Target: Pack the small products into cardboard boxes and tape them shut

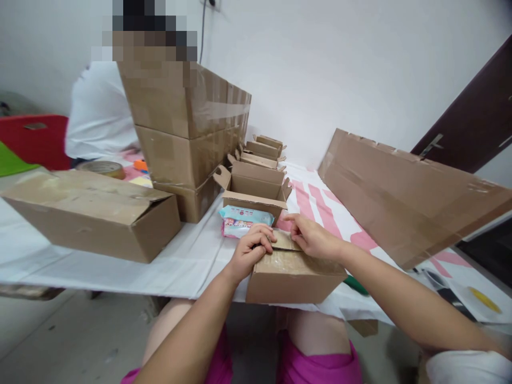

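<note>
A small brown cardboard box (288, 285) sits at the table's front edge before me, its lid down and a gap showing along the far flap. My left hand (253, 249) is closed over the lid's left far corner, fingers curled on the cardboard. At the lid's right far side, my right hand (314, 237) has its index finger bent out to the left and its other fingers curled in against the flap; part of its grip is hidden. Just beyond my left hand lies a blue and pink packet of wipes (245, 220), touching an open cardboard box (256, 184).
More open boxes (262, 149) recede in a row. Left stand stacked taped cartons (166, 154), a closed box (96, 213) and a tape roll (102, 169). A large cardboard panel (408, 197) leans at right. A person in white (100, 112) sits behind the stack.
</note>
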Available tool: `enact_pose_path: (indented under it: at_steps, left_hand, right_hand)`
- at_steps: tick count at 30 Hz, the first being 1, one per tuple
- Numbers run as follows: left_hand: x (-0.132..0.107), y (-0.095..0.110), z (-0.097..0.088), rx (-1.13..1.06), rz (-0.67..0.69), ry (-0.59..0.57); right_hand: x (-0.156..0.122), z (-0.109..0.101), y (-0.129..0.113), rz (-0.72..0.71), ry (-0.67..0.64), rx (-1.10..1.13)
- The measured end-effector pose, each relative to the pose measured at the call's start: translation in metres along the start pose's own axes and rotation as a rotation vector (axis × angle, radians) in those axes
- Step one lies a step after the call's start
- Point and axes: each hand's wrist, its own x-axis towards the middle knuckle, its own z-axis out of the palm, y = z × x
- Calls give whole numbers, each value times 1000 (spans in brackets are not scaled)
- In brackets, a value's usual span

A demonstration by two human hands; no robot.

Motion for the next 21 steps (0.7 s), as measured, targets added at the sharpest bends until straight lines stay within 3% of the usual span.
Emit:
enact_pose_path:
  at_steps: [10,16,21]
  left_hand:
    - [0,-2,-2,-40,-17,22]
    - [0,-4,-2,-49,-19,18]
    - [1,-5,3,-55,-18,23]
  right_hand:
    - [-35,-11,5,-60,-26,-38]
    - [-69,-24,24,14,158,-35]
    - [-60,-18,23,-23,224,13]
